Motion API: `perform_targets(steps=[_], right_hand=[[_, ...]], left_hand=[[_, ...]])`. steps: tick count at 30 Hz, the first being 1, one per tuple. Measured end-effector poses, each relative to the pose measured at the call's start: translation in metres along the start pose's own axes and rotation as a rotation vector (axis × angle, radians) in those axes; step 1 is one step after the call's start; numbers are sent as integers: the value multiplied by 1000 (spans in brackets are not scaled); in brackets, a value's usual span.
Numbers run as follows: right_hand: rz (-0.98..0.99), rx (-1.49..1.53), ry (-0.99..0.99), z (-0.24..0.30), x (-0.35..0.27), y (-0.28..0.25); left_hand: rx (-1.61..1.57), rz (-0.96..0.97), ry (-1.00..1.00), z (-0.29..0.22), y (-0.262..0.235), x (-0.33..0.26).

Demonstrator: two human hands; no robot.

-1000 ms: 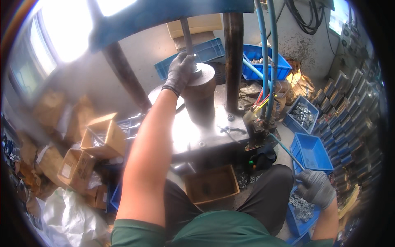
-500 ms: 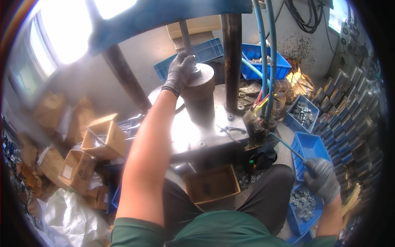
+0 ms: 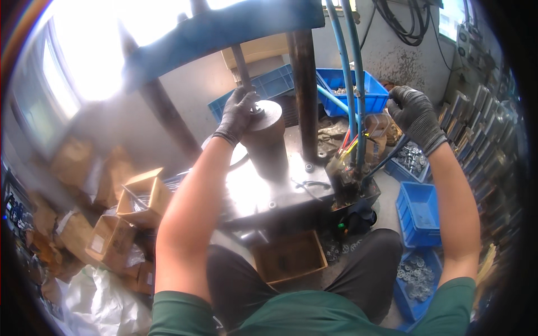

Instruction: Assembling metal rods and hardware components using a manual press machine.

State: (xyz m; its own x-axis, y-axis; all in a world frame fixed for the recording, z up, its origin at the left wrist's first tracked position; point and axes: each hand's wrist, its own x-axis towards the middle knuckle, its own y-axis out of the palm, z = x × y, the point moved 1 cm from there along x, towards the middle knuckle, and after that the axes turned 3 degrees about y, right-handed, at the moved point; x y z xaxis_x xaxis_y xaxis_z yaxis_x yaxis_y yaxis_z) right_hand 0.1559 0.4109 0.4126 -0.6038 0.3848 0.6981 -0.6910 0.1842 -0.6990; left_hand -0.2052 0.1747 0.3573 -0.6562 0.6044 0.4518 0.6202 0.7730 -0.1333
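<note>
My left hand point(image 3: 237, 115), in a dark grey glove, is at the top of a thick metal cylinder point(image 3: 269, 148) on the press bed. Its fingers are curled at the lower end of the upright press rod point(image 3: 241, 64); what they grip is hidden. Beside the thumb, a small metal part point(image 3: 257, 109) lies on the cylinder's top face. My gloved right hand point(image 3: 416, 119) is raised at the right, fingers bent around the upper end of a lever point(image 3: 386, 158), which slopes up from the valve block point(image 3: 352, 168) by the hoses.
Pliers point(image 3: 311, 185) lie on the press bed point(image 3: 246, 196). Blue bins point(image 3: 419, 215) with metal parts line the right, beside stacked metal bars point(image 3: 476, 145). Cardboard boxes point(image 3: 147, 199) and a white sack point(image 3: 101, 302) stand left. An open wooden box point(image 3: 288, 257) sits between my legs.
My right hand has swung upward and away from me, and the lever has tilted up with it. My left hand stays at the cylinder's top. The whole view has shifted slightly.
</note>
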Motion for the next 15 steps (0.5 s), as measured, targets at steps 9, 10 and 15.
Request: perform_targets(steps=[9, 10, 15], right_hand=[[68, 104, 46, -3, -15, -9], [41, 109, 30, -5, -17, -10], [36, 156, -13, -4, -30, -16]], left_hand=[[280, -220, 602, -15, 65, -130], [169, -200, 515, -6, 74, -150], [-668, -1, -444, 28, 105, -268]])
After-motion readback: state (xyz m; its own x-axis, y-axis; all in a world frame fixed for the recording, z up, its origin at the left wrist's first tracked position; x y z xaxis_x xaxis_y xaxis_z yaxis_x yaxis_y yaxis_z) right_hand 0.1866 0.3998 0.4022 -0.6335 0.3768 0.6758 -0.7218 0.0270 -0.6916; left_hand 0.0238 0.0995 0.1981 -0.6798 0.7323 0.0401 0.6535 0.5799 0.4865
